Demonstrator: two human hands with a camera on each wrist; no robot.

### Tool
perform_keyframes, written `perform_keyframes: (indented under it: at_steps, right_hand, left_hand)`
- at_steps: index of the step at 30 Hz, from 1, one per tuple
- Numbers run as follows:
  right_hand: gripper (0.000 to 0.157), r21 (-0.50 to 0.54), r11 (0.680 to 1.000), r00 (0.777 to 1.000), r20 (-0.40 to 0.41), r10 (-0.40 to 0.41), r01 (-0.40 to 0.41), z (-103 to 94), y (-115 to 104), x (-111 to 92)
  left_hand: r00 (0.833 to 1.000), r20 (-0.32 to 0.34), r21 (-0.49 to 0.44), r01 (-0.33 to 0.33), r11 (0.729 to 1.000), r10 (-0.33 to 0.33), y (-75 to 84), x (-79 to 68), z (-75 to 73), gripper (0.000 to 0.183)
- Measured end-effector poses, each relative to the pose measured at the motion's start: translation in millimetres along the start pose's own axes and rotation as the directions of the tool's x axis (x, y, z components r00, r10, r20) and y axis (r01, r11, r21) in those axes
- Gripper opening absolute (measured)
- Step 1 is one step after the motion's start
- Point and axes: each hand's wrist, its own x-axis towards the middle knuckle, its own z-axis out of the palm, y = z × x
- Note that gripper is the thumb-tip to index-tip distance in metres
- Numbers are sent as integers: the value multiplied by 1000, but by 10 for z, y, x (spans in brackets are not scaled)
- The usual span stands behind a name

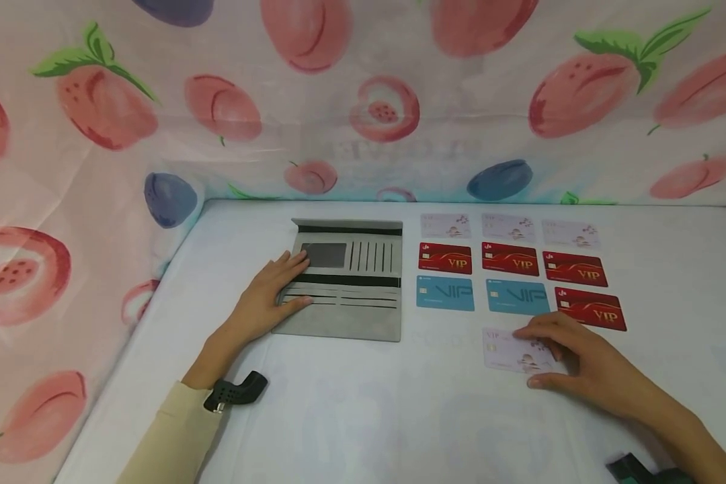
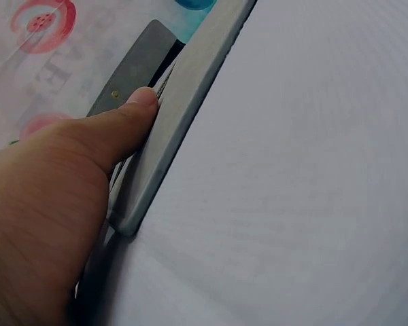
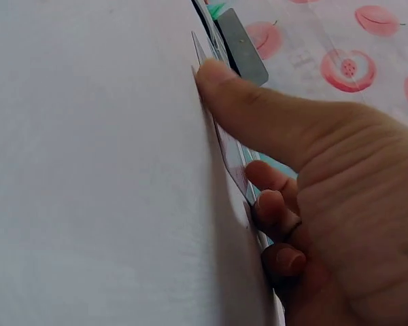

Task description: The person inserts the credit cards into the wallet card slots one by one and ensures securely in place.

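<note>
A grey wallet point(image 1: 339, 325) lies unfolded on the white table, showing card slots and a dark window. My left hand point(image 1: 263, 296) rests on its left side with fingers extended; the left wrist view has the thumb point(image 2: 126, 122) lying on the wallet's edge. In front of the card rows, my right hand point(image 1: 599, 370) pinches a pale pink VIP card point(image 1: 508, 351) between thumb and fingers. The right wrist view shows this card point(image 3: 232, 153) tilted, one edge raised off the table.
Right of the wallet, cards lie in rows: pale pink cards point(image 1: 508, 228) at the back, red VIP cards point(image 1: 509, 259) in the middle, then two blue cards point(image 1: 444, 294) beside another red card point(image 1: 599, 310). A fruit-print cloth point(image 1: 314, 134) hangs behind the table point(image 1: 363, 417).
</note>
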Motion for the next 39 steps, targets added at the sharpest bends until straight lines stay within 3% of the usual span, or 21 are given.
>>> perform_keyframes:
  at_steps: [16, 27, 34, 39]
  right_hand:
    - [63, 43, 996, 997, 24, 76, -77, -10, -80, 17]
    - [64, -43, 997, 996, -69, 60, -63, 24, -90, 17]
    - [58, -35, 992, 990, -64, 123, -125, -6, -156, 19]
    - [51, -7, 999, 997, -55, 53, -54, -62, -180, 67]
  left_hand:
    - [1000, -9, 14, -14, 1000, 14, -18, -8, 27, 69]
    - [1000, -4, 17, -15, 1000, 15, 6, -7, -1, 70]
    - [1000, -2, 15, 2, 1000, -2, -6, -26, 3, 69]
    - [1000, -13, 3, -2, 1000, 2, -13, -28, 30, 68]
